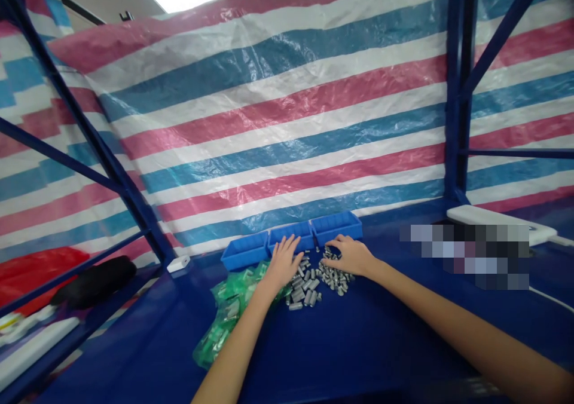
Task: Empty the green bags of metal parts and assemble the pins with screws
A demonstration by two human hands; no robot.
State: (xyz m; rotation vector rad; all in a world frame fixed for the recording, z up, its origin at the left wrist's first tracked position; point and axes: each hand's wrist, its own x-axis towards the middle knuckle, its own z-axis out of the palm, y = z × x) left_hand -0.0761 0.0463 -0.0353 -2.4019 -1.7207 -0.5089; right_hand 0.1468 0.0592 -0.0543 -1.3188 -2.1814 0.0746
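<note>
My left hand is open, its fingers stretched toward the middle blue bin, just above the left edge of the metal pieces. Over the small silver metal parts on the right side of the pile, my right hand is curved with thumb and fingers apart. Larger grey metal cylinders lie loose between the hands. Green plastic bags with pieces inside lie left of the cylinders, partly hidden by my left forearm. Whether the right fingertips touch a part is too small to tell.
A left blue bin and a right blue bin flank the middle one at the back. A small white box sits at the left by the blue frame post. A white device with a cable lies at the right, beside a blurred-out area.
</note>
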